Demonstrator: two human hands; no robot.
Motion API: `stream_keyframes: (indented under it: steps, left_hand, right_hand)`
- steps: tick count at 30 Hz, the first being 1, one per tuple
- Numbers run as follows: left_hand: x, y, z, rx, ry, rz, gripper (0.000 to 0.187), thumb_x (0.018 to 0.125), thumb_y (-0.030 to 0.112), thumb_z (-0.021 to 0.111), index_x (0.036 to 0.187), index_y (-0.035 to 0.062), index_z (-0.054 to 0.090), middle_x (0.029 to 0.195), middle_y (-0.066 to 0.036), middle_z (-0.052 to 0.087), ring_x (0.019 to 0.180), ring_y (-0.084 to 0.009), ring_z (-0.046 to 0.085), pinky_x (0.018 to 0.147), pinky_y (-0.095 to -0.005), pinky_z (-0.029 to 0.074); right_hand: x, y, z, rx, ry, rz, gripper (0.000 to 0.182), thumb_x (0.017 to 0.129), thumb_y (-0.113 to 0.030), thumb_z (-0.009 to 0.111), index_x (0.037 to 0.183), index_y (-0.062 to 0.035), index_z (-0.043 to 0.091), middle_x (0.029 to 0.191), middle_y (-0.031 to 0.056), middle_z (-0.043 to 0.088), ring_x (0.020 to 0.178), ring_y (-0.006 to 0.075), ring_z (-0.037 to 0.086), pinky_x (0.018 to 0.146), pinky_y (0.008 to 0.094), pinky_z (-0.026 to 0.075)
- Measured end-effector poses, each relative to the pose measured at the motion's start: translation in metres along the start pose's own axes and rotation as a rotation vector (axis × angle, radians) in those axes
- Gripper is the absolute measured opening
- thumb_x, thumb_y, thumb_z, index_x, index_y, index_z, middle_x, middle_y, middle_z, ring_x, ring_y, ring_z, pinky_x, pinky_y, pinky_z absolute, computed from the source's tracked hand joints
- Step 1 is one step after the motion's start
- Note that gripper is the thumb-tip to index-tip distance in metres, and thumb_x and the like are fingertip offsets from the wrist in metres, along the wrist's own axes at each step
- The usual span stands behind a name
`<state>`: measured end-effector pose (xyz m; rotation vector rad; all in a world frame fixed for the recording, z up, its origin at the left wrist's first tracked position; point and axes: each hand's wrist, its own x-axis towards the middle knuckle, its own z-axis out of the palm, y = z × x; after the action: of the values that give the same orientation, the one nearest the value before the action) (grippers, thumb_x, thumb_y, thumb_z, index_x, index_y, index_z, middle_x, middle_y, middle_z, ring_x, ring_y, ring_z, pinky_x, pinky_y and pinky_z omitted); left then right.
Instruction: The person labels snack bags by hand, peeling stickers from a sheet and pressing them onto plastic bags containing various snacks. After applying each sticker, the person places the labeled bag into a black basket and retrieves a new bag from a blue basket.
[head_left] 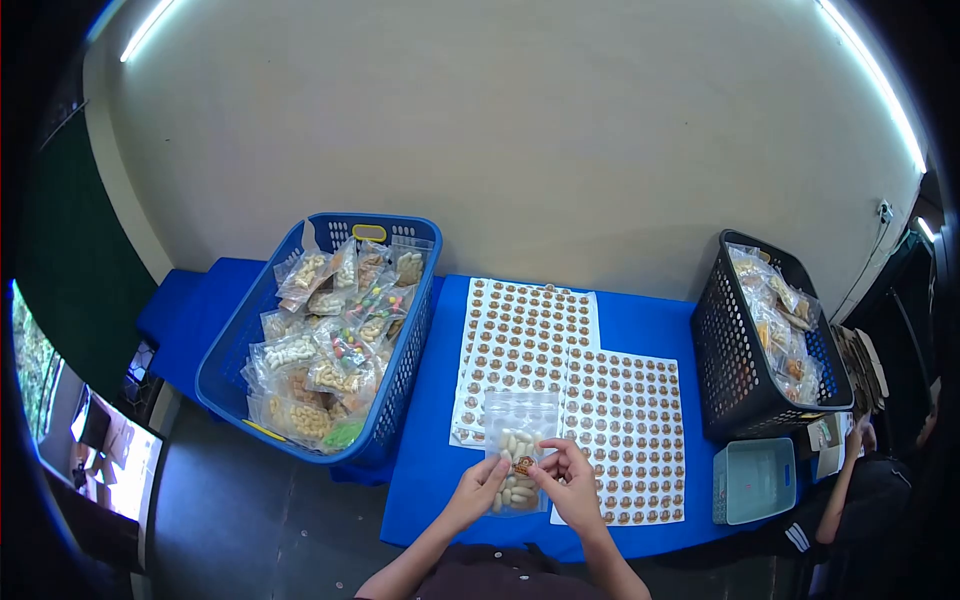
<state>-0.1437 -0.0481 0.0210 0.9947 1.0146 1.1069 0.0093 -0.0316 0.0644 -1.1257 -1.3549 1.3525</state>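
Note:
Over the front of the table I hold a clear zip bag (512, 492) filled with pale, oval, bean-like sweets or nuts. A small round brown-and-orange sticker (523, 465) sits on its front. My left hand (482, 490) grips the bag's left edge, thumb on the front beside the sticker. At the right edge, my right hand (570, 485) has its fingers closed, with the thumb against the sticker's side. Beneath and behind the bag lie sticker sheets (625, 430) printed with rows of the same round brown stickers. The fingers behind the bag are hidden.
To the left stands a blue basket (408, 350) heaped with filled clear bags. A black basket (712, 370) with more bags is at the right, a grey-green tray (728, 490) before it. Blue cloth (645, 315) covers the table. A person's arm (838, 500) shows far right.

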Motion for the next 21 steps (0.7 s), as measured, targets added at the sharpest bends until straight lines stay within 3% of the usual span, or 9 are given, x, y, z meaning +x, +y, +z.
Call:
stream_keyframes:
  steps: [6,12,15,18,21]
  left_hand:
    - [0.001,-0.003,0.001,-0.046,-0.065,-0.028,0.032,0.09,0.028,0.043,0.103,0.0001,0.053,0.087,-0.002,0.057,0.078,-0.0048,0.051,0.067,-0.02,0.043]
    - [0.002,-0.012,0.003,0.005,-0.059,0.006,0.03,0.085,0.025,0.054,0.103,0.0018,0.054,0.074,0.0,0.057,0.053,-0.0014,0.046,0.043,-0.0171,0.034]
    - [0.002,-0.009,0.014,-0.095,0.01,0.105,0.03,0.083,0.024,0.057,0.104,0.0023,0.055,0.073,0.001,0.058,0.049,0.0001,0.042,0.038,-0.0163,0.028]
    - [0.0,-0.01,0.006,-0.064,-0.039,-0.03,0.028,0.084,0.022,0.055,0.105,0.002,0.055,0.078,0.001,0.059,0.056,0.0003,0.046,0.041,-0.0156,0.031]
    - [0.0,-0.008,0.008,-0.056,-0.027,0.002,0.028,0.084,0.021,0.055,0.105,0.0021,0.055,0.078,0.001,0.059,0.055,0.0004,0.046,0.041,-0.0157,0.031]
  right_hand:
    - [0.0,-0.003,-0.008,-0.068,-0.036,0.023,0.033,0.072,-0.001,0.064,0.101,-0.0016,0.047,0.069,0.0015,0.056,0.057,0.0022,0.047,0.051,0.0157,0.036]
    - [-0.004,-0.002,-0.007,-0.084,0.017,0.016,0.032,0.071,-0.001,0.065,0.097,-0.0017,0.047,0.067,0.001,0.056,0.054,0.0012,0.045,0.049,0.0153,0.035]
    - [-0.005,-0.001,-0.006,-0.096,0.036,0.022,0.031,0.071,-0.002,0.065,0.097,-0.0018,0.047,0.067,0.0014,0.056,0.054,0.0012,0.044,0.049,0.0155,0.035]
    - [-0.006,-0.003,-0.004,-0.129,0.063,0.019,0.031,0.07,-0.002,0.065,0.095,-0.002,0.047,0.067,0.0016,0.057,0.052,0.0009,0.043,0.047,0.0155,0.034]
    - [-0.006,-0.007,0.0,-0.204,0.117,-0.002,0.029,0.069,-0.001,0.065,0.092,-0.0023,0.048,0.065,0.0014,0.057,0.05,0.0005,0.041,0.045,0.0158,0.031]
